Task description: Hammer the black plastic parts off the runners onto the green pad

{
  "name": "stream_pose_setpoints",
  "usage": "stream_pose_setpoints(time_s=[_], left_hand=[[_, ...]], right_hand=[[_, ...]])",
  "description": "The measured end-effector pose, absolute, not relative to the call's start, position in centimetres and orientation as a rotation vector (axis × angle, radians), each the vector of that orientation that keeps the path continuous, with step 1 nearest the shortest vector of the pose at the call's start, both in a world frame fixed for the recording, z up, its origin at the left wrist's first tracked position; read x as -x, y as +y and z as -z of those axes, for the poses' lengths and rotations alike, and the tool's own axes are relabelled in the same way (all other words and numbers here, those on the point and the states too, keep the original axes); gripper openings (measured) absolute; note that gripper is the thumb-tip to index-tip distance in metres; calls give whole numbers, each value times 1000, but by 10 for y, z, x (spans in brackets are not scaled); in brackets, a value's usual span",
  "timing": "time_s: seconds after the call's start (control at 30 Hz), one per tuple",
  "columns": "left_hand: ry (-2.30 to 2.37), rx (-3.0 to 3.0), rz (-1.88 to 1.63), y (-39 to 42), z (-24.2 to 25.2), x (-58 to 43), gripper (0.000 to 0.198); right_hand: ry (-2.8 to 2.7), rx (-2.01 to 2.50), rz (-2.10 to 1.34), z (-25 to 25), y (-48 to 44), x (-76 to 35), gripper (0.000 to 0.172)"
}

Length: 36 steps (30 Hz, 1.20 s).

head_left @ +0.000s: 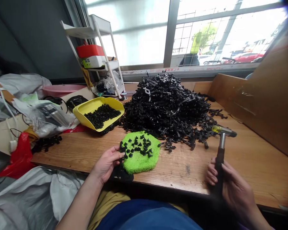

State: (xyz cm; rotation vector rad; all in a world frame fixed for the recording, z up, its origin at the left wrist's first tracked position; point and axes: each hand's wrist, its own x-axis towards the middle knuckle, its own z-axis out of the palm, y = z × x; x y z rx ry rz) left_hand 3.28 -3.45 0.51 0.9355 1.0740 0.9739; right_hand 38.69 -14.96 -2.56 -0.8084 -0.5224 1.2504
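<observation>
Over the wooden table, the left hand pinches a black plastic piece and the right hand clenches a hammer.

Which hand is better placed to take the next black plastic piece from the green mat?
Left, probably: the left hand sits at the edge of the green mat beside the black plastic pieces; the right hand is farther off, gripping a hammer.

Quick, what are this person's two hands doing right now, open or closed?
Left hand: closed, pinching a small black plastic piece.
Right hand: closed around the black handle of a hammer.
</observation>
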Motion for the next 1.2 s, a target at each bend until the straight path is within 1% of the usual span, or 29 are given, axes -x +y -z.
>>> stream_pose_setpoints(time_s=[0.1, 0.3, 0.5, 0.6, 0.7, 0.8, 0.87, 1.03, 1.2], left_hand=[[1075, -948, -964, -34, -4, -34, 30], [1119, -938, -982, -31, -1, -36, 21], [1169, -927, -1008, -27, 2, -40, 17], [1160, -938, -1020, -25, 3, -41, 18], [1159, -935, -1026, -25, 3, -40, 19], [1148, -914, -1035, -26, 2, -40, 19], [1135, -911, -1037, -26, 2, -40, 19], [1155, -913, -1035, -24, 2, -40, 19], [1154, -926, -1025, -24, 1, -41, 20]], right_hand=[[-527, 809, -1252, 25, -150, -386, 8], [-527, 816, -1245, 25, -150, -385, 7], [-562, 865, -1224, 23, -148, -377, 8], [-682, 919, -1271, 16, -144, -365, 12], [-958, 1009, -1276, 4, -135, -351, 18], [-1299, 1134, -1143, -13, -123, -337, 26], [-1525, 1208, -1021, -23, -116, -329, 28], [-1983, 1331, -739, -30, -100, -308, 26], [-2221, 1409, -503, -28, -89, -292, 21]])
